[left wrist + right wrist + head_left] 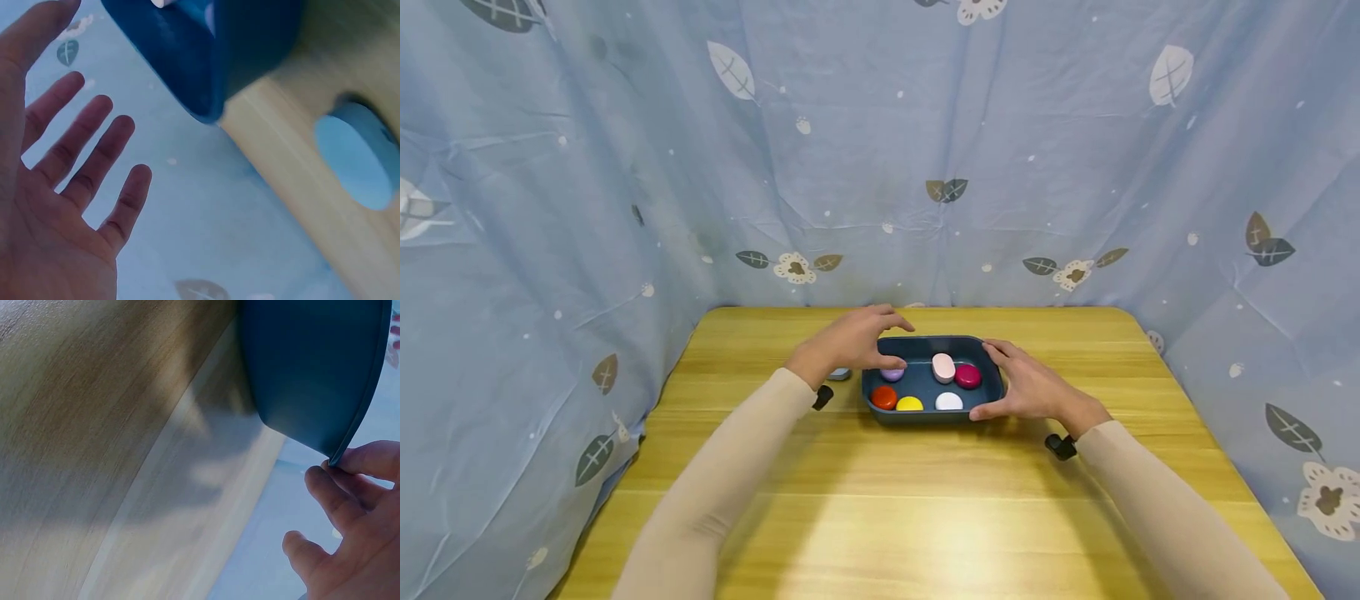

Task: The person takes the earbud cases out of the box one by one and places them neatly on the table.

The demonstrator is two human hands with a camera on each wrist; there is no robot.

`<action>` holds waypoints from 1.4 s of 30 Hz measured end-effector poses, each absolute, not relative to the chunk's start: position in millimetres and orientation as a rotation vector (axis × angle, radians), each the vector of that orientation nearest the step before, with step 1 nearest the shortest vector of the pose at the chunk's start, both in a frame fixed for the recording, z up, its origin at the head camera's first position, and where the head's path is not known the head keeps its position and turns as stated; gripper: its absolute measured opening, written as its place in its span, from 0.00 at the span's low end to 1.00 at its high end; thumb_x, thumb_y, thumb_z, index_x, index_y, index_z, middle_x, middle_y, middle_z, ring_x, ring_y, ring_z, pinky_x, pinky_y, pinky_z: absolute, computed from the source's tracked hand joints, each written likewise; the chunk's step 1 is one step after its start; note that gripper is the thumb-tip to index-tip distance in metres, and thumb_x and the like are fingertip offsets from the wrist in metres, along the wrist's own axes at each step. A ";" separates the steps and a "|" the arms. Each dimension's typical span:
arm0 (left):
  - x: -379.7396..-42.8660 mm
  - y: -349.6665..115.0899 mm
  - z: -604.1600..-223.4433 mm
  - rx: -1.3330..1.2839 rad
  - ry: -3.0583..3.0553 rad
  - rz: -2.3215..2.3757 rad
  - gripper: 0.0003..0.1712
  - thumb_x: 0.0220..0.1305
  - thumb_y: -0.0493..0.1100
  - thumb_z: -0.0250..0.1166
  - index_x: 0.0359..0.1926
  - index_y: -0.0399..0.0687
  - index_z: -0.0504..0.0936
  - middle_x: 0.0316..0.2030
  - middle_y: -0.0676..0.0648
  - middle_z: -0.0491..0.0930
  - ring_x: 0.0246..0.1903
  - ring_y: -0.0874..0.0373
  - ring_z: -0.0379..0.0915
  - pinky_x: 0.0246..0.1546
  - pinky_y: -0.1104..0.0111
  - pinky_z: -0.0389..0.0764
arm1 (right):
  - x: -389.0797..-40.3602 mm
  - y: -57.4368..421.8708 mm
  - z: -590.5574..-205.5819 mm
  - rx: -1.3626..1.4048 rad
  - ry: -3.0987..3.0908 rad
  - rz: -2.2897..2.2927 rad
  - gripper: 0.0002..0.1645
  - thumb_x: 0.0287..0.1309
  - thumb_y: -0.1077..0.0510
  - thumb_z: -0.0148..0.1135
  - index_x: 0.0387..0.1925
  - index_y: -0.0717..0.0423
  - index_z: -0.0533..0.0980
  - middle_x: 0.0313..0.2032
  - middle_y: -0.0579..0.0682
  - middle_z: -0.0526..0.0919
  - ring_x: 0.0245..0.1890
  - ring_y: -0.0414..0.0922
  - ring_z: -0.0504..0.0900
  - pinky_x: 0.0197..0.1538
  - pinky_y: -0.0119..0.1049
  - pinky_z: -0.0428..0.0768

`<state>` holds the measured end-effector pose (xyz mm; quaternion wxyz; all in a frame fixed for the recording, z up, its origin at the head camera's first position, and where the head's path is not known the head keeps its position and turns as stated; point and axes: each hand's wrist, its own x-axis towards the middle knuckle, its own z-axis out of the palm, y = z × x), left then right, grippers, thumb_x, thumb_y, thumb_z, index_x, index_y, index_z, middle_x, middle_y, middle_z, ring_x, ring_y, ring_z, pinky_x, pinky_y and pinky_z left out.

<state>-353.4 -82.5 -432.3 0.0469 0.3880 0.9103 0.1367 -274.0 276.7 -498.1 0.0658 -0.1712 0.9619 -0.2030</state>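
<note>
A dark blue rectangular tray (925, 418) with raised walls sits on the table. Inside lie smooth rounded pieces: lilac (891, 375), red-orange (883, 397), yellow (909, 404), white (949, 402), pale pink (943, 368) and magenta (967, 377). My left hand (857, 340) hovers by the tray's left end, thumb overlapping the lilac piece in the head view; the left wrist view shows its fingers spread and the palm bare. Spanning the tray's right end, my right hand (1030, 385) grips the rim, fingertips at a corner in the right wrist view.
A light blue oval piece (357, 156) lies on the table outside the tray, beside the left wrist. Patterned blue curtains (880, 167) hang behind and along both sides of the wooden table (925, 517). Each wrist carries a small black camera.
</note>
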 end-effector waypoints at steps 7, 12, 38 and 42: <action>-356.1 -53.2 -428.0 1.276 2.664 0.370 0.42 0.73 0.65 0.83 0.80 0.58 0.83 0.82 0.44 0.77 0.79 0.42 0.78 0.84 0.46 0.79 | -277.7 273.8 -499.9 -0.511 2.899 -0.563 0.90 0.47 0.10 0.81 0.94 0.58 0.57 0.92 0.64 0.60 0.87 0.70 0.68 0.81 0.76 0.76; -361.2 -33.1 -432.8 1.334 2.590 0.397 0.42 0.72 0.59 0.85 0.80 0.54 0.83 0.80 0.44 0.79 0.77 0.44 0.78 0.84 0.48 0.79 | -278.7 273.6 -499.6 -0.518 2.886 -0.581 0.89 0.48 0.12 0.82 0.94 0.58 0.57 0.92 0.63 0.59 0.87 0.69 0.68 0.82 0.75 0.76; -373.2 3.1 -470.2 1.308 2.414 0.227 0.38 0.75 0.52 0.83 0.80 0.52 0.83 0.78 0.46 0.82 0.77 0.50 0.78 0.86 0.57 0.77 | -278.4 280.4 -498.9 -0.573 2.899 -0.606 0.89 0.51 0.12 0.81 0.94 0.60 0.56 0.92 0.63 0.59 0.87 0.69 0.69 0.83 0.74 0.76; -372.5 4.2 -469.7 1.324 2.416 0.227 0.32 0.74 0.47 0.84 0.75 0.54 0.88 0.72 0.46 0.85 0.71 0.50 0.81 0.82 0.58 0.80 | -277.6 280.8 -498.1 -0.573 2.901 -0.605 0.88 0.51 0.13 0.81 0.94 0.60 0.56 0.92 0.64 0.59 0.87 0.70 0.69 0.82 0.74 0.77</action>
